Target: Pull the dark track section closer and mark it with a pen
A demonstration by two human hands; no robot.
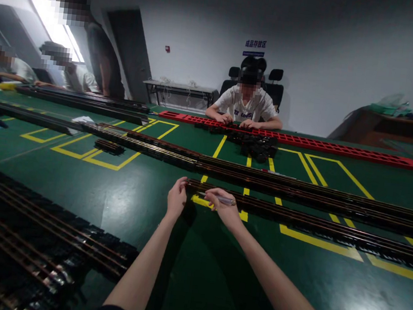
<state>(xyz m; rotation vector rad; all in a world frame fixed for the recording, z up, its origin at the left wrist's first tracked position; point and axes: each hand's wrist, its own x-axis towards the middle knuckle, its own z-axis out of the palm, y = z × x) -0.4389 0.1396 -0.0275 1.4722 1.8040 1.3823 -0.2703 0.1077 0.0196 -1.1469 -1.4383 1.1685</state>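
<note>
landmark: near strip [307, 220], long, narrow, dark, with coppery lines along its length and a blocky black edge; lies on the green table [142, 195], its left end at the hands.

left hand [177, 197]: at the left end of the near strip, fingers curled together against it; whether they clamp it or only rest there, cannot tell.

right hand [224, 211]: just in front of the near strip, close to its left end; fingers clamped on a slim, pale, pen-like tool [226, 200], its tip toward the strip; contact of tip and strip too small to tell.

container: red tray [410, 163], well beyond the near strip; long, ladder-like, divided by crossbars into small compartments; contents too small to tell. a co-worker's hands [247, 124] are at it.

black parts [261, 147]: irregular heap, between the red tray and the near strip.

long bundle [234, 172]: just beyond the near strip, roughly parallel; dark, glossy, brassy lines.

short black piece [109, 147]: ribbed, left of the near strip, apart from it.

stacked strips [49, 229]: left of the near strip and closer to the wearer; dark, coppery lines, shiny plastic-like patches.

yellow tape [319, 242]: flat, straight-edged outlines, partly running under the near strip.
</note>
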